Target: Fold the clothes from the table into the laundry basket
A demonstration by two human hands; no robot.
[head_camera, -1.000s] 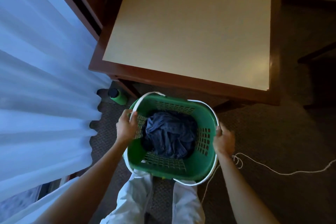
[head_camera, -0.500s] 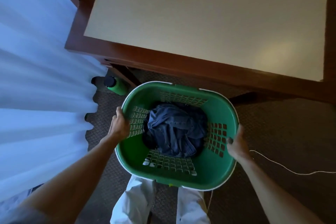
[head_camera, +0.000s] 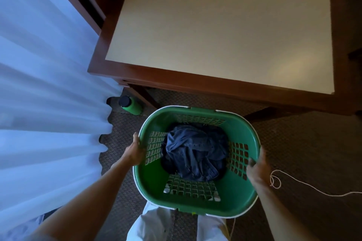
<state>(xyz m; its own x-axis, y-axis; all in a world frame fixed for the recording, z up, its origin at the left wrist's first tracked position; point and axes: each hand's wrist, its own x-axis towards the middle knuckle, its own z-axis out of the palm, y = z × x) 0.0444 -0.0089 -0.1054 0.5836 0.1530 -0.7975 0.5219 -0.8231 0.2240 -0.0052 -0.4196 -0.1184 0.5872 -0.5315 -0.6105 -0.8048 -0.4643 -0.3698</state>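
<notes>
A green laundry basket (head_camera: 197,204) with a white rim is in front of me, above the carpet and just short of the table's near edge. Crumpled dark blue clothes (head_camera: 194,152) lie in its bottom. My left hand (head_camera: 134,152) grips the basket's left rim, thumb on top. My right hand (head_camera: 257,168) is blurred and holds the right rim, fingers over the inside wall. The table (head_camera: 205,82) has a beige top in a dark wood frame, and no clothes show on it.
A sheer white curtain (head_camera: 49,103) hangs at the left. A green bottle with a black cap (head_camera: 131,106) stands on the carpet by the table leg. A thin white cord (head_camera: 313,188) trails over the carpet at the right. My white trouser legs (head_camera: 152,223) show below the basket.
The basket has come up closer to me and looks larger, both hands staying on its rim. My view has shifted, and my right hand is now blurred.
</notes>
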